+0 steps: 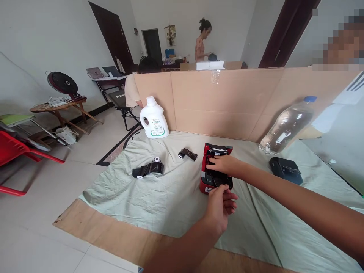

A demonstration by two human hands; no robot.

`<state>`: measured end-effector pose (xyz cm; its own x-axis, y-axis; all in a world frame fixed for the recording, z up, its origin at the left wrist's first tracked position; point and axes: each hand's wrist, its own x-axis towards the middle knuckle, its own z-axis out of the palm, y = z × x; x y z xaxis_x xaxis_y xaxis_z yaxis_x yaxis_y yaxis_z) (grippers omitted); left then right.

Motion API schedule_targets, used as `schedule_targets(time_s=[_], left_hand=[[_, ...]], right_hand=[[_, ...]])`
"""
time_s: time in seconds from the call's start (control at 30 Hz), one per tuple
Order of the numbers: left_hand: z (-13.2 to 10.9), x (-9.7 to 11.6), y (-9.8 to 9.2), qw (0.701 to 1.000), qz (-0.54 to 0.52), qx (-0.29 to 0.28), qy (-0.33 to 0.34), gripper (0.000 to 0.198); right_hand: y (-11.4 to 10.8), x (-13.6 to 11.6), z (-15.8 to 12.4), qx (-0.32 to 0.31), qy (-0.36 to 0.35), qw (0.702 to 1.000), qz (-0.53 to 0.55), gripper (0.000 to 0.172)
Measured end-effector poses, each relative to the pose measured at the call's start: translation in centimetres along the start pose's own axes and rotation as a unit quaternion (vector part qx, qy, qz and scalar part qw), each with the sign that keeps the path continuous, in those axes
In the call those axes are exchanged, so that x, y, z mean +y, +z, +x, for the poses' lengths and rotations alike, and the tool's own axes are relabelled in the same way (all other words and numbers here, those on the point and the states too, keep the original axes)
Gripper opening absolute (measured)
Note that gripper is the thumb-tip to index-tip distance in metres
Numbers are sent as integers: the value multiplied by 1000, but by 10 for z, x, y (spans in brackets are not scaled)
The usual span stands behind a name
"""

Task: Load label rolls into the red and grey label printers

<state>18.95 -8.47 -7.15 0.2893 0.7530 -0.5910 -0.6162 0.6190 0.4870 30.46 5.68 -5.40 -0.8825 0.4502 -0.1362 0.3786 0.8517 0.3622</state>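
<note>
A red and black label printer (203, 181) sits on the cloth with its lid tipped up at the back. My right hand (224, 165) reaches into it from the right, palm down, fingers stretched over the black material inside. At the printer's front edge, my left hand (219, 204) has thumb and forefinger pinched on the end of a black label strip (217, 177); the other fingers curl loosely. What lies under my right palm is hidden. Left of the printer are a small roll of black labels (189, 154) and a larger group of black label rolls (153, 168), partly unwound.
A pale green cloth (119, 193) covers the wooden board. A cardboard wall (210, 102) stands behind, with a white detergent jug (155, 121) at left and a water bottle (287, 127) leaning right. A dark boxy device (286, 170) lies near my right forearm. Other people are beyond the cardboard.
</note>
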Motion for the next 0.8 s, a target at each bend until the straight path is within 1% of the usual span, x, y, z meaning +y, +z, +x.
schedule_targets(time_s=[0.1, 0.17, 0.2, 0.23, 0.27, 0.3, 0.33, 0.37, 0.4, 0.43, 0.47, 0.5, 0.53, 0.6, 0.67, 0.73, 0.77, 0.8], left_hand=[[4, -1, 3, 1000, -13, 4, 3, 17], [6, -1, 3, 1000, -6, 7, 12, 20], [7, -1, 3, 1000, 4, 4, 19, 21], [8, -1, 1, 999, 17, 2, 29, 23], [9, -1, 0, 999, 34, 0, 42, 24], [9, -1, -2, 997, 53, -2, 56, 26], [10, -1, -4, 995, 73, -2, 70, 27], [11, 0, -6, 992, 91, -1, 83, 29], [11, 0, -8, 990, 107, 2, 93, 30], [11, 0, -9, 988, 121, 4, 101, 31], [11, 0, -11, 986, 131, 5, 107, 32], [10, -1, -12, 984, 138, 8, 113, 33], [10, -1, -13, 982, 145, 11, 119, 33], [9, -3, -16, 979, 159, 15, 128, 33], [8, -5, -18, 976, 173, 22, 133, 33], [8, -7, -21, 974, 183, 30, 130, 32], [8, -8, -22, 973, 185, 34, 130, 32], [8, -9, -24, 973, 187, 38, 131, 32]], right_hand=[[-5, -9, -6, 21, 39, 999, 22, 46], [-14, -16, -19, 38, 57, 995, 67, 39], [-19, -17, -27, 59, 70, 991, 93, 34], [-23, -17, -37, 97, 97, 984, 117, 30], [-27, -15, -47, 152, 141, 969, 137, 26], [-28, -11, -55, 217, 202, 943, 153, 23], [-27, -5, -62, 281, 270, 905, 168, 22], [-24, 1, -67, 334, 335, 860, 189, 25], [-19, 6, -70, 371, 390, 812, 225, 31], [-13, 11, -70, 391, 430, 766, 276, 36], [-6, 13, -68, 397, 450, 726, 336, 39], [1, 13, -65, 397, 456, 692, 395, 39], [8, 10, -62, 396, 450, 665, 445, 38], [20, -3, -54, 404, 427, 626, 512, 41], [28, -18, -47, 429, 425, 582, 545, 40], [32, -27, -39, 456, 446, 526, 562, 34], [33, -28, -35, 467, 455, 504, 567, 34], [34, -27, -31, 473, 457, 491, 572, 37]])
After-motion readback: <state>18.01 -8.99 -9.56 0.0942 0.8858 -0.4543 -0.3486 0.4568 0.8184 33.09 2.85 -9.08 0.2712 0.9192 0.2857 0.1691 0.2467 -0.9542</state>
